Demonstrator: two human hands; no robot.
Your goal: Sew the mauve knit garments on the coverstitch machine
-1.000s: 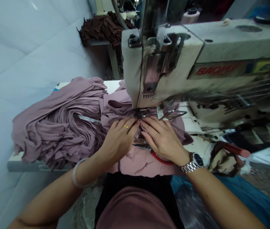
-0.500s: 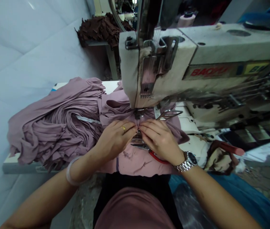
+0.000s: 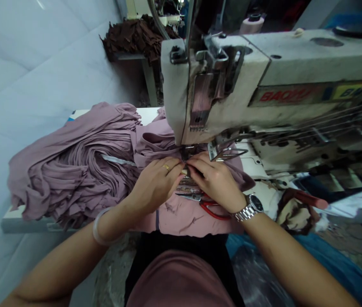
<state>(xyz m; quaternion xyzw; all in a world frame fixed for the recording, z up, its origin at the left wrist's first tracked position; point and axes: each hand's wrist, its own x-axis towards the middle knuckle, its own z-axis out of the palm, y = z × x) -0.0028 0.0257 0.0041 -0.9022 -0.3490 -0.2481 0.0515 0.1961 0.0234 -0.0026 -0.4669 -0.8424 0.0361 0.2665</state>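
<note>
Mauve jersey (image 3: 181, 217) under both palm-down hands (image 3: 157, 185) (image 3: 214, 181)

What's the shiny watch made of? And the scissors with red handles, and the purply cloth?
The watch looks like polished steel: its linked band gleams silver. The scissors seem to have grey steel blades and glossy red handles, probably plastic, though I can't be sure. The mauve cloth looks like soft, matte knit fabric, because it drapes in floppy folds.

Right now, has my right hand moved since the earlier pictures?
Yes: measured against the sewing machine, your right hand has moved slightly toward its presser foot, uncovering more of the red-handled scissors.
</note>
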